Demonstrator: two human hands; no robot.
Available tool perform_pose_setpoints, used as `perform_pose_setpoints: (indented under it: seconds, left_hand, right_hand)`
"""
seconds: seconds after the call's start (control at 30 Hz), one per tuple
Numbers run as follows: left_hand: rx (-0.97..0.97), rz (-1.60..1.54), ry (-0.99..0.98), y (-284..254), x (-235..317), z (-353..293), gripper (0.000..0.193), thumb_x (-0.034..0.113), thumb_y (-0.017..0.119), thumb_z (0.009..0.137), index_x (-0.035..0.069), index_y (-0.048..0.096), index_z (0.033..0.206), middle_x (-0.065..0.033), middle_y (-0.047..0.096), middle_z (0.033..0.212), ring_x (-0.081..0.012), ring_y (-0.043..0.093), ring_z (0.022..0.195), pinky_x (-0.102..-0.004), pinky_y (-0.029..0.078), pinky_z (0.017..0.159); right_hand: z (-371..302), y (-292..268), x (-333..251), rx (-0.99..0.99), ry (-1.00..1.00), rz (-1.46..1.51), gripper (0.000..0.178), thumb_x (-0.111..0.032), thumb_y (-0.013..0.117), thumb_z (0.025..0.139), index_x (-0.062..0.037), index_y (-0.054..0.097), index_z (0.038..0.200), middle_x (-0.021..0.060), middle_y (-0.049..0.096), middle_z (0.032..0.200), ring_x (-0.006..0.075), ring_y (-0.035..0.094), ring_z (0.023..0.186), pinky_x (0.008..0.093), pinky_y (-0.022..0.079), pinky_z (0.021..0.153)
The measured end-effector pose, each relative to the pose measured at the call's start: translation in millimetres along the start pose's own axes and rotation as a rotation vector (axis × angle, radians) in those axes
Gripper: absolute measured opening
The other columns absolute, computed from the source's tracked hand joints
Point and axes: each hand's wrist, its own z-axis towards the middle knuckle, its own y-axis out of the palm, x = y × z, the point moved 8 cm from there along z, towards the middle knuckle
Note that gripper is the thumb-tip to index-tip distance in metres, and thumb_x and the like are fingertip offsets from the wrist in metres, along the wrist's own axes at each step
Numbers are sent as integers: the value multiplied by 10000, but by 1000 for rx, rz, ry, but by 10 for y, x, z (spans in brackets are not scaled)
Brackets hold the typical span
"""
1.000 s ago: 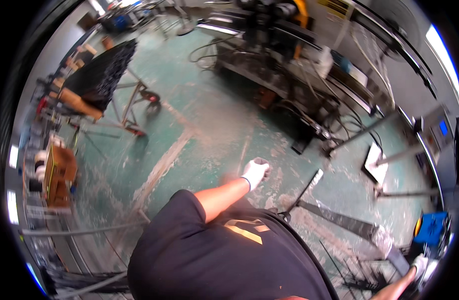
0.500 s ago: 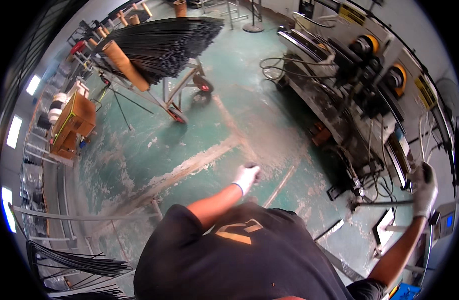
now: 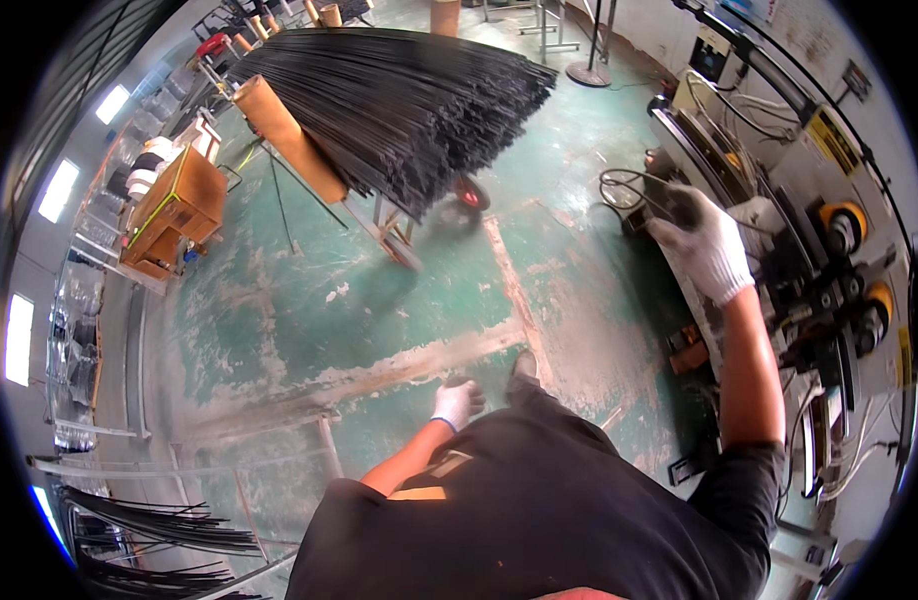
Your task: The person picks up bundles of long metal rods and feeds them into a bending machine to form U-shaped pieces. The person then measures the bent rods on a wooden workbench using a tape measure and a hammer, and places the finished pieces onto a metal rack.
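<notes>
Workshop floor, green paint worn through in pale streaks. The person stands beside a long machine (image 3: 829, 260) that runs down their right side, seen from above their head; dark shirt, bare forearms, white work gloves on both hands.

Right hand (image 3: 704, 245): arm stretched forward and out to the machine's near edge. The gloved fingers are curled over something dark at the edge of the machine. Whether they actually clench it or merely rest on it I cannot tell; the glove hides the contact. A loop of thin cable or wire (image 3: 629, 190) lies just beside this hand, on its left, apparently touching the fingertips.

Left hand (image 3: 457, 403): hangs low at the person's side, in front of the body, fingers loosely bent, holding nothing. It is over bare floor, near the person's dark shoe (image 3: 524, 365), not touching it.

Surroundings: a large bundle of long black rods (image 3: 399, 95) lies on a wheeled trolley (image 3: 389, 225) ahead, well apart from both hands; a brown cardboard tube (image 3: 284, 135) lies along the bundle's left side. An orange box-like cabinet (image 3: 174, 205) stands further left. More black rods (image 3: 149, 535) lie fanned out at lower left. Yellow-rimmed rollers (image 3: 844, 225) show on the machine beyond the right hand.
</notes>
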Motion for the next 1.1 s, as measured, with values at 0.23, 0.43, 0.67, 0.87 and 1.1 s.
perform_pose_setpoints:
  seconds: [0.23, 0.43, 0.67, 0.87, 1.1]
  left_hand:
    - [77, 9, 293, -149, 1729, 609, 228, 131, 647, 1036, -3, 654, 1221, -138, 731, 987, -231, 715, 775, -374, 612, 680]
    - [317, -360, 162, -418, 2118, 1153, 224, 132, 609, 1059, 31, 635, 1257, -149, 728, 997, -274, 716, 781, -411, 632, 681]
    - [77, -85, 271, -667, 1822, 2292, 90, 108, 688, 959, 41, 694, 1021, -135, 730, 946, -319, 711, 800, -430, 600, 714]
    - [116, 184, 514, -532, 2735, 2765, 230, 193, 580, 1044, 36, 708, 1153, -112, 753, 1003, -253, 736, 902, -400, 586, 748]
    - [-361, -952, 62, 220, 3151, 3163, 557, 476, 395, 1137, 41, 630, 1394, -145, 718, 1248, -302, 717, 1065, -470, 636, 883]
  right_hand:
    - [2729, 1399, -800, -98, -214, -158, 757, -462, 852, 860, 32, 632, 1389, 268, 698, 1340, 385, 685, 1244, 450, 541, 1060]
    - [4312, 2489, -1126, -136, -143, -519, 783, -675, 759, 867, 3, 728, 1257, 198, 773, 1183, 337, 739, 1131, 430, 576, 984]
    - [4874, 3104, -1441, -353, -86, -695, 773, -772, 630, 919, -62, 809, 1168, 143, 800, 1148, 300, 763, 1058, 412, 580, 917]
    - [4991, 3259, -1334, -376, -141, -605, 709, -646, 658, 943, 28, 786, 1122, 245, 777, 1090, 394, 758, 976, 459, 587, 903]
    - [5191, 3237, -963, -471, -99, -455, 526, -449, 835, 801, 38, 806, 999, 219, 766, 895, 333, 740, 810, 438, 587, 801]
